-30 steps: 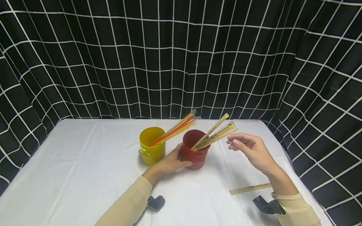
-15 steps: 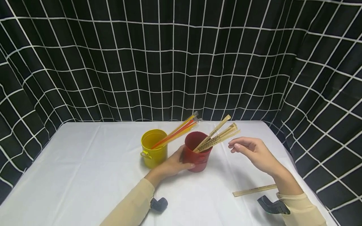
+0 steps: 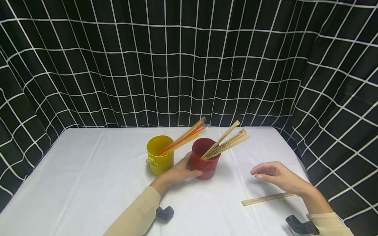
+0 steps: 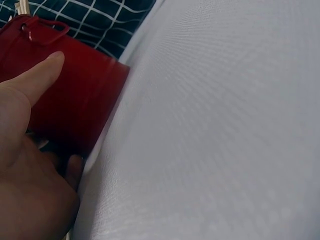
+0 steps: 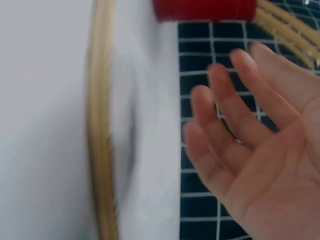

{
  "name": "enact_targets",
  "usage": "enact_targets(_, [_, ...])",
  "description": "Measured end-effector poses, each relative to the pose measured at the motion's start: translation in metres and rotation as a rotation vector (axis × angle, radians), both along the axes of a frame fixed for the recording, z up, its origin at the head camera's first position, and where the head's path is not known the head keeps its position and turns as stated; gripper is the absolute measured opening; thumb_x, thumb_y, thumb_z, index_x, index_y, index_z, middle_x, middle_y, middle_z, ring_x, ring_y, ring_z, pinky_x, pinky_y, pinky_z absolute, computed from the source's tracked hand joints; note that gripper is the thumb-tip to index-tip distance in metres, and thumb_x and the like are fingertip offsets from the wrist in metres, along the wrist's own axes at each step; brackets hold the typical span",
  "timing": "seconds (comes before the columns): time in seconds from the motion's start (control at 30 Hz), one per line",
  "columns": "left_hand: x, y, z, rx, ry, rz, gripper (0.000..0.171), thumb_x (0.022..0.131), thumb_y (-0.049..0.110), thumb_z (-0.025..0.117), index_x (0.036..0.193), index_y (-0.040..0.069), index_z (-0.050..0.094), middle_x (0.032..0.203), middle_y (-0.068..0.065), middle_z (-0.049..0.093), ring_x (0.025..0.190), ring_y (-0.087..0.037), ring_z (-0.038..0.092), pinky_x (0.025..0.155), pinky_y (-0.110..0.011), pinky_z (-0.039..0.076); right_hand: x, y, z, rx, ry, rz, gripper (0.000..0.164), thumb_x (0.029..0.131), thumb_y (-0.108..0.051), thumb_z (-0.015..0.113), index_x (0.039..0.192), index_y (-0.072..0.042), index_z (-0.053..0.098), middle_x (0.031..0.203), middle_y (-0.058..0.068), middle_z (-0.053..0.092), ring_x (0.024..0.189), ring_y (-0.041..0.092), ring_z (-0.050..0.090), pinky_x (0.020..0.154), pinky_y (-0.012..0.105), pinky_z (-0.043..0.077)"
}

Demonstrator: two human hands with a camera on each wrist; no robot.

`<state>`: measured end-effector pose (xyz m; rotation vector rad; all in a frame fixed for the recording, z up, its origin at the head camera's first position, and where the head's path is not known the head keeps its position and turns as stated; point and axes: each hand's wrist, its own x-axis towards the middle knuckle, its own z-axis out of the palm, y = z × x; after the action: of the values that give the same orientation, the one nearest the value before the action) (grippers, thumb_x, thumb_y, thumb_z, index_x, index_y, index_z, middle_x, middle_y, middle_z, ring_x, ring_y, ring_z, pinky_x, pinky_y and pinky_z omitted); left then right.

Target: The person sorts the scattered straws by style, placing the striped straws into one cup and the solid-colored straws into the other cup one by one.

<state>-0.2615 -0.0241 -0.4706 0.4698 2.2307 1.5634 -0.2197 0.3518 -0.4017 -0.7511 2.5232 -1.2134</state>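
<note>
My left hand (image 3: 177, 172) grips the small red bucket (image 3: 208, 168), which stands on the white cloth. In the left wrist view, the thumb lies across the side of the red bucket (image 4: 85, 95) and the fingers curl behind it. Several pairs of chopsticks in printed paper wrappers (image 3: 225, 144) lean out of it to the right. My right hand (image 3: 279, 177) holds nothing and hovers near another wrapped pair of chopsticks (image 3: 262, 199) lying on the cloth. Loosely bent, spread fingers of the right hand (image 5: 265, 155) show in the right wrist view.
A yellow bucket (image 3: 159, 164) stands just left of the red one, with orange and yellow sticks (image 3: 183, 139) in clear wrappers leaning out of it. The white cloth (image 3: 88, 183) covers the table. Black curtains with a white grid (image 3: 177, 65) rise behind and at both sides.
My right hand has moved down and to the right, away from the chopsticks in the red bucket, closer to the pair on the cloth. My left hand keeps its grip on the bucket.
</note>
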Motion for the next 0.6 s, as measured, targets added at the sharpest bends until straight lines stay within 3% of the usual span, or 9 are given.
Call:
enact_targets(0.1, [0.002,0.0,-0.001,0.016,-0.005,0.007,0.096,0.089,0.037,0.076,0.163,0.022,0.017,0.17,-0.001,0.023,0.158,-0.023,0.023,0.129,-0.049,0.024,0.002,0.013,-0.011,0.006,-0.063,0.099,0.025,0.098,-0.007,0.062,0.118,0.006,0.067,0.115,0.009,0.074,0.106,-0.002,0.065,0.086,0.015,0.054])
enact_targets(0.23, [0.003,0.001,-0.001,0.012,-0.003,-0.006,0.096,0.089,0.039,0.076,0.163,0.023,0.016,0.17,0.0,0.023,0.157,-0.021,0.024,0.129,-0.048,0.024,0.004,0.023,-0.025,0.005,-0.126,0.194,0.027,0.093,-0.004,0.067,0.118,0.006,0.068,0.114,0.016,0.075,0.104,-0.002,0.066,0.084,0.016,0.054])
enact_targets(0.4, [0.004,0.001,-0.001,0.012,0.006,-0.017,0.096,0.089,0.038,0.075,0.163,0.021,0.016,0.17,-0.001,0.024,0.157,-0.022,0.024,0.129,-0.048,0.025,0.005,0.024,-0.034,0.027,-0.085,0.252,0.026,0.085,-0.006,0.075,0.111,0.001,0.074,0.106,0.014,0.077,0.099,-0.002,0.065,0.084,0.016,0.054])
enact_targets(0.6, [0.004,-0.002,0.0,0.027,0.01,-0.001,0.096,0.09,0.035,0.076,0.163,0.02,0.016,0.17,-0.003,0.023,0.158,-0.023,0.023,0.129,-0.048,0.024,0.002,0.016,-0.033,0.084,-0.037,0.25,0.02,0.081,-0.009,0.078,0.101,-0.008,0.077,0.095,0.009,0.076,0.085,0.004,0.059,0.074,0.021,0.048])
